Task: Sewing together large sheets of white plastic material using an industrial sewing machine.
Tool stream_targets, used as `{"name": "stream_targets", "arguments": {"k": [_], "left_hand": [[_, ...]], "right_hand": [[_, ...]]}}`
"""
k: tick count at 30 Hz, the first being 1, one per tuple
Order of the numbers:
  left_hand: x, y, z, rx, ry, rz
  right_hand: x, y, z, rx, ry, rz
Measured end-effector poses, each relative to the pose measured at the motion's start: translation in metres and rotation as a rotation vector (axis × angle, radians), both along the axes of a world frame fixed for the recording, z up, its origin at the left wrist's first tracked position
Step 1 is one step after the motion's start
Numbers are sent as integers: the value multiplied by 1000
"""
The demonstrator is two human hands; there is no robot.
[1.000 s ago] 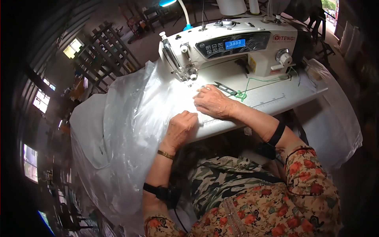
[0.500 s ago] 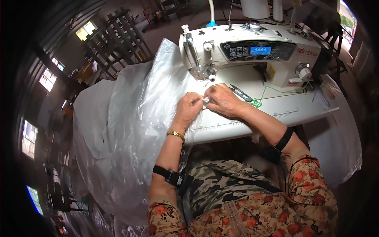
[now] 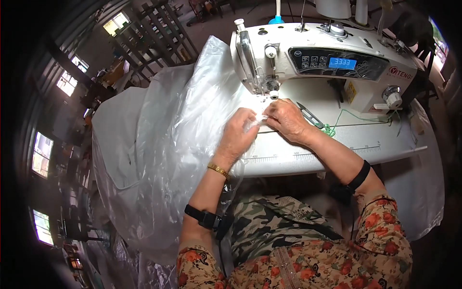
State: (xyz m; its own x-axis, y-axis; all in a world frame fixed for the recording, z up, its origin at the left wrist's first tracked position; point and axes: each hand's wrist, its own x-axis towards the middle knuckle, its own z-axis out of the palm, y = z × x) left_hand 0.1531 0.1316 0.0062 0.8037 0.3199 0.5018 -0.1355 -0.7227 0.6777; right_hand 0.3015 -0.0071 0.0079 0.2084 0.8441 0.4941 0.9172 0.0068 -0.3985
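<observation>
A large sheet of translucent white plastic film point(image 3: 159, 139) spreads over the left of the sewing table and hangs down its front. Just in front of the needle area of a white sewing machine point(image 3: 337, 36), my left hand point(image 3: 238, 132) has its fingers closed on the film's gathered edge. Close beside it, my right hand point(image 3: 288, 121) pinches the same edge between thumb and fingers. The fingertips are nearly touching, and the bit of film between them is small and bright. Thread snips point(image 3: 311, 115) lie on the table just right of my right hand.
Tangled green thread point(image 3: 330, 130) lies by the snips and trails toward the machine's right end. A measuring scale runs along the white tabletop's point(image 3: 284, 167) front edge. More film hangs at the right. Behind, at left, stands a slatted metal rack point(image 3: 151, 38).
The whole view has shifted, so the machine and table sit farther right. Both hands stay by the needle area, still on the film; my left hand's fingers have turned slightly and bent closer in.
</observation>
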Motion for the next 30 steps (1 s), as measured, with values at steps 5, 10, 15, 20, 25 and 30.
{"name": "stream_targets", "arguments": {"k": [5, 10, 15, 20, 25, 30], "left_hand": [[-2, -8, 7, 105, -66, -8], [-5, -12, 9, 83, -34, -11], [-2, -11, 10, 66, -65, -53], [1, -20, 12, -57, 66, 63], [1, -4, 7, 187, 11, -6], [6, 0, 6, 23, 85, -62]], "right_hand": [[4, 3, -9, 53, -13, 22], [5, 2, -11, 68, -17, 37], [2, 2, -8, 49, -32, 36], [1, -3, -6, 110, -60, 34], [-5, -4, -1, 10, -78, 15], [-2, -5, -1, 73, 13, 33]]}}
